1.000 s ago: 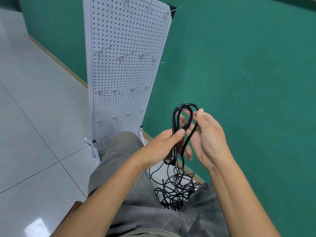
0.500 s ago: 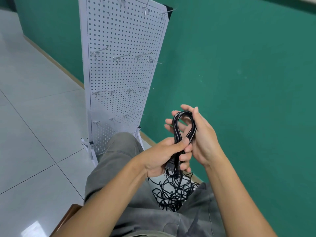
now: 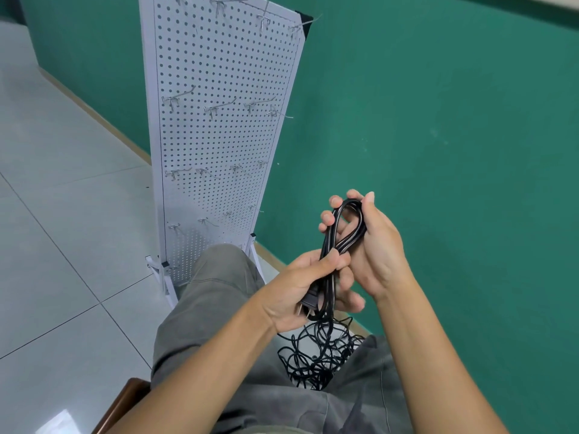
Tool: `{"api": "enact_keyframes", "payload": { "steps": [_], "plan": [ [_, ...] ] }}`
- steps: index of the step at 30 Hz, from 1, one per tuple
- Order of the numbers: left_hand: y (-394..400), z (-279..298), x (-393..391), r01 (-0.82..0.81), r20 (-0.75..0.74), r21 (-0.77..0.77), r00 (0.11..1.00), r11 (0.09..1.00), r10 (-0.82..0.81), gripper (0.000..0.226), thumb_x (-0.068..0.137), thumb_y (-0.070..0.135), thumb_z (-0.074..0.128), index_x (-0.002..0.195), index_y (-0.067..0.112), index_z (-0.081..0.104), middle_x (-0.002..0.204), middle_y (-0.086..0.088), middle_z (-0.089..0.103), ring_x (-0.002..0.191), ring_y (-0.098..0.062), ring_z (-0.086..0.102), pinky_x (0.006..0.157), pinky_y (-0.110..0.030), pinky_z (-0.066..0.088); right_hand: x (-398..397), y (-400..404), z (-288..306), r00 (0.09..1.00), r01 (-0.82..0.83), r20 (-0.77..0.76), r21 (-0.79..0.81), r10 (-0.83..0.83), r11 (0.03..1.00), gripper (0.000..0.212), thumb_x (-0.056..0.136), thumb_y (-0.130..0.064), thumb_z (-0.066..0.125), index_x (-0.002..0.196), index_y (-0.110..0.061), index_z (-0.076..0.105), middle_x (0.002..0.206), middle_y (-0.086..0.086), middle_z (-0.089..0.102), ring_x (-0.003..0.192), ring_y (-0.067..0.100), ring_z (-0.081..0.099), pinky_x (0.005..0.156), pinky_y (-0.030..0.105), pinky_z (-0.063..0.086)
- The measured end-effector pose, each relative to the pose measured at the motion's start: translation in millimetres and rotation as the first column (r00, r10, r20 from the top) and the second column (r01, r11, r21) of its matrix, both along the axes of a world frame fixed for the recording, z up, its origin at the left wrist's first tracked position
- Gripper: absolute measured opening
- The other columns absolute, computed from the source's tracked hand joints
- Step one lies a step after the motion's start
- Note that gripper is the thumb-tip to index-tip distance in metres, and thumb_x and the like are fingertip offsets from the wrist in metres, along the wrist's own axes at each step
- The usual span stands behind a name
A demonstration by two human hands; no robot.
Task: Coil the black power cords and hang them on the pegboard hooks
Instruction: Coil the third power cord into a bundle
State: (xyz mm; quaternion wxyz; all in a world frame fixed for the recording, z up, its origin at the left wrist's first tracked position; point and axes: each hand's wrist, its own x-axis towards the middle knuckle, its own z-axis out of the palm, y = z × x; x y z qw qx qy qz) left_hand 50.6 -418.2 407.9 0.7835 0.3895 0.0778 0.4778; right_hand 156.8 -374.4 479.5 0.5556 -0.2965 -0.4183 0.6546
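A black power cord (image 3: 332, 242) is looped into a narrow coil that both hands hold in front of me. My left hand (image 3: 297, 286) grips the coil's lower part, with the plug (image 3: 310, 303) sticking out below its fingers. My right hand (image 3: 372, 245) wraps the coil's upper loop, fingers curled over the top. The rest of the cord hangs down into a tangled black pile (image 3: 316, 355) on the floor between my knees. The white pegboard (image 3: 219, 136) stands upright ahead to the left, with several bare metal hooks (image 3: 216, 109) in rows.
A green wall (image 3: 438, 120) runs behind the pegboard and along the right. Grey floor tiles (image 3: 62, 214) spread to the left. My legs in grey trousers (image 3: 216, 292) reach toward the pegboard's white foot (image 3: 163, 274). A brown chair edge (image 3: 125, 399) shows below.
The loop has narrowed and my right hand has closed around its top. My left hand has slid down the coil, the plug now showing below it. The view has shifted slightly.
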Motion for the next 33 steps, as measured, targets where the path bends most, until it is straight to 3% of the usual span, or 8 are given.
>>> {"api": "enact_keyframes", "payload": {
  "steps": [4,9,16,19,23,27,31,33],
  "plan": [
    [1.9,1.7,-1.2,0.092,0.047,-0.085,0.995,0.992,-0.089,0.025,0.107,0.035,0.044,0.086,0.021,0.045,0.058,0.011,0.035,0.043,0.0,0.04,0.047,-0.019,0.048,3.0,4.5,-5.5,1.0,0.013,0.027,-0.016,-0.013,1.0,0.038,0.111,-0.036,0.033,0.114,-0.008,0.059,0.097,0.009,0.069,0.078,0.025,0.069,0.074,0.037,0.06],
    [10.7,6.3,-10.0,-0.05,0.062,-0.188,0.996,0.981,0.063,0.025,0.103,0.037,0.045,0.085,0.02,0.047,0.054,0.011,0.026,0.037,0.0,0.029,0.037,-0.016,0.033,2.2,-1.8,-22.6,0.945,-0.191,0.263,-0.04,0.194,0.981,0.071,0.106,-0.056,0.015,0.138,-0.005,0.052,0.135,0.011,0.066,0.123,0.025,0.065,0.101,0.038,0.054],
    [28.2,12.8,-51.7,-0.343,0.089,-0.272,0.921,0.899,0.379,0.026,0.104,0.036,0.044,0.085,0.02,0.046,0.053,0.011,0.027,0.037,-0.001,0.027,0.036,-0.017,0.032,-7.4,-22.3,-89.3,0.755,-0.369,0.529,-0.147,0.389,0.918,0.092,0.099,-0.068,0.0,0.133,-0.01,0.063,0.128,0.013,0.07,0.128,0.024,0.061,0.117,0.04,0.037],
    [31.8,13.3,-67.8,-0.355,0.139,-0.293,0.903,0.888,0.407,0.028,0.109,0.034,0.037,0.087,0.019,0.046,0.052,0.011,0.03,0.037,0.0,0.032,0.04,-0.015,0.037,-2.9,-24.4,-106.4,0.6,-0.358,0.741,-0.089,0.302,0.929,0.08,0.103,-0.064,0.013,0.113,-0.013,0.074,0.104,0.005,0.077,0.114,0.019,0.067,0.115,0.041,0.035],
    [34.2,11.8,-76.9,-0.404,0.139,-0.293,0.878,0.866,0.457,0.028,0.109,0.034,0.037,0.088,0.019,0.048,0.052,0.011,0.031,0.039,0.0,0.036,0.045,-0.015,0.043,10.7,-26.7,-112.5,0.491,-0.352,0.851,-0.001,0.185,0.936,0.035,0.109,-0.026,0.045,0.101,-0.005,0.071,0.095,0.0,0.076,0.1,0.009,0.068,0.097,0.023,0.043],
    [38.2,5.8,-81.5,-0.457,0.096,-0.329,0.854,0.826,0.511,0.029,0.11,0.034,0.038,0.087,0.019,0.048,0.053,0.011,0.031,0.04,-0.001,0.031,0.038,-0.016,0.035,21.9,-27.0,-113.7,0.548,-0.233,0.836,0.114,0.033,0.966,0.01,0.103,-0.01,0.057,0.096,-0.01,0.064,0.08,0.004,0.072,0.069,0.008,0.058,0.072,0.021,0.046],
    [38.9,1.8,-81.8,-0.618,-0.159,-0.276,0.785,0.736,0.599,0.029,0.11,0.035,0.043,0.086,0.019,0.046,0.054,0.009,0.031,0.041,-0.006,0.029,0.039,-0.02,0.031,31.4,-27.2,-102.2,0.587,-0.106,0.802,0.214,-0.112,0.971,0.01,0.099,-0.006,0.062,0.09,-0.011,0.065,0.074,0.001,0.069,0.072,0.008,0.061,0.077,0.027,0.048],
    [37.8,2.4,-78.7,-0.638,-0.249,-0.236,0.769,0.733,0.589,0.03,0.11,0.034,0.044,0.085,0.019,0.045,0.055,0.008,0.03,0.042,-0.007,0.029,0.039,-0.02,0.03,30.6,-28.8,-91.0,0.609,-0.066,0.771,0.281,-0.184,0.957,0.012,0.099,-0.003,0.06,0.091,-0.011,0.063,0.074,0.0,0.068,0.073,0.007,0.061,0.077,0.021,0.048]
  ]
}}
